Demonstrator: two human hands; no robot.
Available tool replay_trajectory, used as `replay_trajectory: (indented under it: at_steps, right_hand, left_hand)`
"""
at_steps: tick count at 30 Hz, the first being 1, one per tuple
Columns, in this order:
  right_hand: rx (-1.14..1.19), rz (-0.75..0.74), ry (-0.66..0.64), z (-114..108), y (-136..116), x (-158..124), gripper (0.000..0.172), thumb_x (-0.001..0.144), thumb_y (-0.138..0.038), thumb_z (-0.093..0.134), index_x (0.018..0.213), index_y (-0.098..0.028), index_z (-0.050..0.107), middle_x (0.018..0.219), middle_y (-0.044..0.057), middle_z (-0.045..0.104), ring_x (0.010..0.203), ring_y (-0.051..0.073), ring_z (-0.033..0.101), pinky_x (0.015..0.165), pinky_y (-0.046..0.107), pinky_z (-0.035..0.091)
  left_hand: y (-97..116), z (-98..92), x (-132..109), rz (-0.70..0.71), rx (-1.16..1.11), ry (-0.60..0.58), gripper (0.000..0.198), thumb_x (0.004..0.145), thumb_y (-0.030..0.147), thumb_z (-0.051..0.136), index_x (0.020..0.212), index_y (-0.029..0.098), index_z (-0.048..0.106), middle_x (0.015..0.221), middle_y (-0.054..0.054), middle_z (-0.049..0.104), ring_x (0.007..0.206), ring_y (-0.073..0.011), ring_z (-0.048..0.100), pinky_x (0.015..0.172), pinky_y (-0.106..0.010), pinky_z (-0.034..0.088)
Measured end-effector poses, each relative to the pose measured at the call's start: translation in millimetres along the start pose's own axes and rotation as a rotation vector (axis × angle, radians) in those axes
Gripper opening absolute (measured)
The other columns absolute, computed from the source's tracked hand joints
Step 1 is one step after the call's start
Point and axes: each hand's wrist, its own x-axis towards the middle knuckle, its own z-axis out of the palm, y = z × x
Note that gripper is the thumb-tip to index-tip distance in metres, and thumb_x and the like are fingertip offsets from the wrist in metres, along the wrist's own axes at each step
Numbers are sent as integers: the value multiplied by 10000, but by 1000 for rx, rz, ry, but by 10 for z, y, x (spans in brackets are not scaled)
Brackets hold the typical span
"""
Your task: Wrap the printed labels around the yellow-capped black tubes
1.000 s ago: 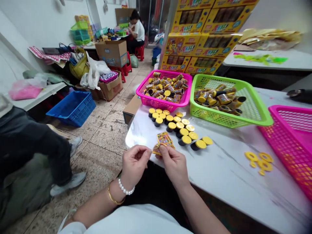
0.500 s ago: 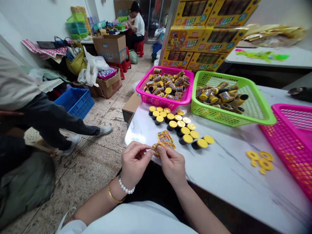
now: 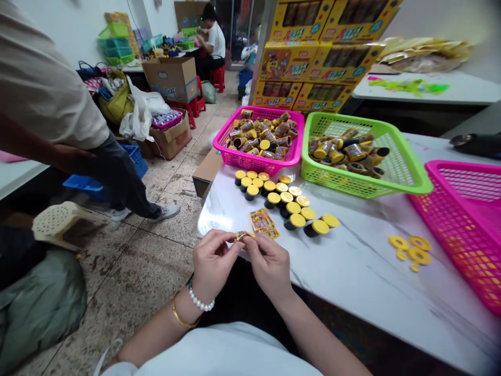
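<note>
While the left hand (image 3: 213,259) pinches a printed slip (image 3: 244,235), the right hand (image 3: 271,262) — angled inward — clamps it.

Yellow boxes (image 3: 319,62): “杯!”, probably

Little printed piece (image 3: 244,235), mostly yellow with some multicolor bits, print too small to read. Looks bent, not flat, tho part of it's covered by fingers. Held up near table's (image 3: 219,209) near left corner, pinched both sides: left hand (image 3: 214,257) on left end, right hand (image 3: 272,261) on right.
</note>
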Motion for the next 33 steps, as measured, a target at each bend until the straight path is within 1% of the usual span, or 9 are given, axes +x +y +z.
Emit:
replay_trajectory:
  at_steps: [3, 7, 11, 14, 17, 22, 26, 30, 33]
  right_hand:
    - [16, 15, -41, -7, 13, -8, 305, 962, -320, 574, 687, -191, 601, 632, -21, 524, 589, 121, 471, 579, 251, 387]
    - [29, 74, -56, -43, -19, -30, 206, 957, -320, 590, 791, -198, 607, 695, -18, 589, 615, 124, 519, 599, 249, 428]
    - [-120, -149, -61, -235, -122, 44, 197, 965, -272, 585, 786, -200, 626, 681, -12, 612, 595, 123, 535, 583, 253, 427]
    - [-431, -350, 78, -507, -124, 195, 171, 934, -334, 643, 842, -190, 655, 737, 32, 650, 696, 177, 579, 673, 306, 460]
    - [-988, -375, 276, -728, -18, 338, 278, 874, -439, 702, 885, -162, 676, 822, 101, 664, 792, 253, 557, 740, 388, 444]
    - [-1305, -321, 169, -738, 148, 388, 166, 865, -326, 672, 808, -174, 638, 832, 106, 649, 827, 281, 528, 712, 402, 410]
    - [-779, -219, 210, -658, 76, 346, 134, 835, -292, 683, 876, -185, 615, 832, 71, 630, 801, 241, 563, 733, 391, 462]
    - [186, 166, 171, -617, -144, 341, 381, 787, -400, 762, 1105, -230, 639, 994, 52, 674, 847, 200, 633, 760, 353, 527]
    - [596, 382, 46, -576, -239, 380, 360, 726, -439, 824, 998, -233, 712, 947, 32, 710, 856, 179, 661, 807, 328, 546]
  left_hand:
    - [1, -2, 26, -106, -93, 1, 51, 781, 218, 747, 789, 172, 765, 783, -54, 714, 687, -134, 650, 611, -217, 521]
    - [51, -31, 91, -431, -295, -105, 187, 736, 321, 777, 765, 143, 731, 533, 12, 604, 409, -73, 477, 402, -185, 371]
    - [75, -62, 175, -623, -437, -303, 344, 638, 391, 853, 813, 113, 752, 540, 15, 593, 399, -37, 400, 375, -159, 283]
    - [43, -61, 219, -734, -504, -331, 400, 580, 440, 887, 720, 106, 717, 509, 21, 568, 388, -24, 383, 365, -147, 237]
    - [12, -50, 254, -871, -584, -303, 477, 483, 470, 924, 619, 127, 622, 432, 45, 511, 351, -25, 370, 343, -142, 181]
    - [12, -40, 336, -956, -682, -289, 551, 388, 458, 953, 557, 147, 531, 372, 73, 435, 324, -19, 345, 327, -134, 132]
    - [19, -23, 402, -953, -724, -254, 554, 376, 438, 959, 562, 147, 525, 382, 85, 419, 331, -14, 346, 321, -129, 126]
    - [41, 25, 435, -953, -728, -275, 537, 400, 426, 959, 601, 142, 550, 396, 88, 423, 340, -14, 355, 320, -122, 124]
    - [45, 64, 434, -944, -769, -295, 521, 426, 409, 959, 616, 140, 555, 406, 97, 406, 344, -14, 362, 321, -120, 128]
